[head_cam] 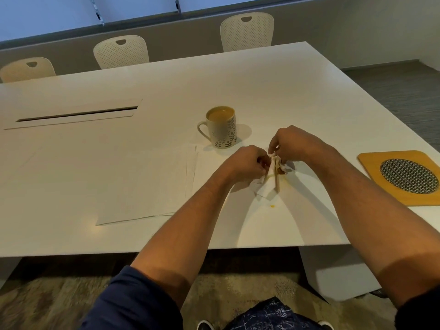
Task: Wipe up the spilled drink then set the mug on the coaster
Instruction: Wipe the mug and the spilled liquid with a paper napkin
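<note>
A cream mug [221, 127] with a leaf pattern stands on the white table [119, 234], full of milky brown drink, its handle to the left. In front of it and to the right, my left hand [247, 160] and my right hand [292, 144] both pinch a crumpled white tissue [273, 171] stained brown. The tissue hangs down and touches the table. A small orange-brown drop [272, 206] lies on the table just in front of the tissue. The wooden coaster [371, 163] with a round metal mesh centre lies at the right edge.
Sheets of white paper [142, 184] lie flat left of my hands. A long cable slot [76, 114] is cut in the table at the far left. Three cream chairs [121, 52] stand along the far side. The table's near edge runs just below my forearms.
</note>
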Demonstrator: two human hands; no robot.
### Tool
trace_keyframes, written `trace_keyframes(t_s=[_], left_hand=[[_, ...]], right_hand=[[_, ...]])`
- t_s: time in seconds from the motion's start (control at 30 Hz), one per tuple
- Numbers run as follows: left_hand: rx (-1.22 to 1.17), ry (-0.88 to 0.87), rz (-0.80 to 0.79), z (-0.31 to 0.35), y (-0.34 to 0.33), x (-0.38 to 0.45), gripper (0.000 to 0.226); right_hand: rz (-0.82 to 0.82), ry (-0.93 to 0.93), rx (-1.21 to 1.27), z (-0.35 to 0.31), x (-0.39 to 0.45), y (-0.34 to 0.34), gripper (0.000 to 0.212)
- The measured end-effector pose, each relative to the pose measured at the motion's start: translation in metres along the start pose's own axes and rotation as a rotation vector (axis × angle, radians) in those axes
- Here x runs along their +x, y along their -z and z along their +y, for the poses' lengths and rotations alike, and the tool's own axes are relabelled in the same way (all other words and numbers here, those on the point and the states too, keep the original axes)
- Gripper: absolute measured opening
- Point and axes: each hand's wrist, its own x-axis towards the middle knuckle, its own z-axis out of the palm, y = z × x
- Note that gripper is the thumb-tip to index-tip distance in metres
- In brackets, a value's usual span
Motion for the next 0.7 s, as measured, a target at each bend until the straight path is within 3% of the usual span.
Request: trace_keyframes(t_s=[0.1, 0.37, 0.5, 0.57, 0.7], left_hand=[[0.004, 0.017, -0.025, 0.006, -0.003, 0.002, 0.033], [-0.041, -0.008, -0.104, 0.001, 0.016, 0.000, 0.028], [0.068, 0.001, -0.111, -0.008, 0.023, 0.000, 0.033], [0.149, 0.006, -0.115, -0.013, 0.022, 0.001, 0.040], [0.163, 0.011, -0.104, -0.018, 0.018, 0.004, 0.045]], right_hand=[[-0.036, 0.039, 0.012, 0.002, 0.000, 0.004, 0.016], [-0.070, 0.057, 0.006, 0.003, -0.003, 0.002, 0.023], [-0.091, 0.068, -0.052, -0.003, -0.005, 0.001, 0.026], [-0.109, 0.063, -0.055, -0.006, -0.007, 0.003, 0.036], [-0.239, 0.054, -0.051, -0.011, -0.018, 0.010, 0.079]])
